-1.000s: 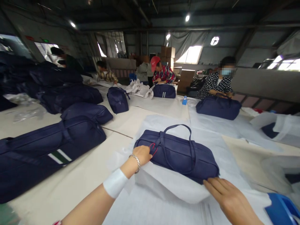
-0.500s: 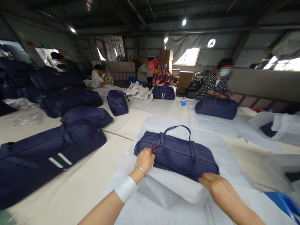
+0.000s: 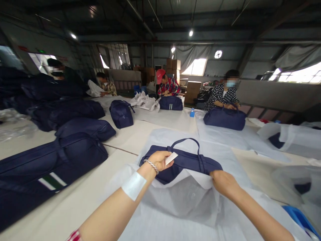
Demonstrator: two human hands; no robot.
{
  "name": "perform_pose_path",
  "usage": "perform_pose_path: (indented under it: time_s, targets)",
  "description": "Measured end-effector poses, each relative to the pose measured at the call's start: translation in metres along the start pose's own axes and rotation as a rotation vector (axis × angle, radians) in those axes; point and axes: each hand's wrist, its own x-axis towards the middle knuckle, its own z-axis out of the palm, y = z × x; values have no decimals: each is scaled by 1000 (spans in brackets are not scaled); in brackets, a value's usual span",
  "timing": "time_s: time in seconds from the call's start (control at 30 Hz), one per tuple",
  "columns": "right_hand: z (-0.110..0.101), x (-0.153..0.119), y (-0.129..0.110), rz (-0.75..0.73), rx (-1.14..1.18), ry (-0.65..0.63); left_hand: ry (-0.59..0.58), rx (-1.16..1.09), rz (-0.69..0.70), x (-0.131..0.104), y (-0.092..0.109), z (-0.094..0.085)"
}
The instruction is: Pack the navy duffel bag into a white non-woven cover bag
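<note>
Pale worktable (image 3: 75,201) spreads across this dim shed, and taking the nearest navy bag (image 3: 185,161) as the middle of a dial, with twelve pointing straight away from the worker, I can see it is well hemmed in. That bag sits on a white sheet (image 3: 183,204), one strap handle arching up from its top. The left hand (image 3: 160,160) reaches in from about eight o'clock and pinches a small white tag (image 3: 172,158) between thumb and fingers, hiding part of the bag behind it. At about four, the right hand (image 3: 223,180) grips the near edge of the sheet, drawn up so that it covers the bag's lower near side. Over at nine lies a long striped bag (image 3: 75,150), and behind it, toward ten, a pile of dark bags (image 3: 55,100) crowds the table. Another bag (image 3: 121,115) stands near eleven, beside a crumpled white heap (image 3: 144,100). Close to twelve, a person in a red cap (image 3: 168,85) bends over a bag with two white stripes (image 3: 173,103), with a small blue object (image 3: 192,112) just to its right. Toward one, a masked person in a dotted top (image 3: 223,93) has both hands at a plain bag (image 3: 224,118). Loose white wrapping (image 3: 298,135) lies around something dark at two, and a blue tray (image 3: 299,217) juts in at four, beyond the right forearm.
</note>
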Motion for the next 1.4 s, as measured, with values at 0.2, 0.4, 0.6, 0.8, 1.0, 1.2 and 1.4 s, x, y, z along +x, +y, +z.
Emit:
perform_pose_path:
  time_s: [0.2,0.4,0.6,0.8,1.0,1.2,1.4]
  targets:
    - [-15,11,-10,118,-22,-53,-7,-202,-81,-5,5,4]
    - [-18,17,-11,125,-30,-61,-76,-106,-70,-6,15,-10]
    - [-21,26,-6,143,-33,-86,5,29,13,10,34,-19]
    - [-24,29,6,66,-60,-69,34,119,107,16,38,-13]
    - [-24,34,22,-64,-46,-16,-82,189,146,26,34,-22]
    - [-3,45,30,-115,39,164,-185,253,161,24,37,-26]
    - [38,47,35,-376,41,716,-333,573,289,21,35,-28]
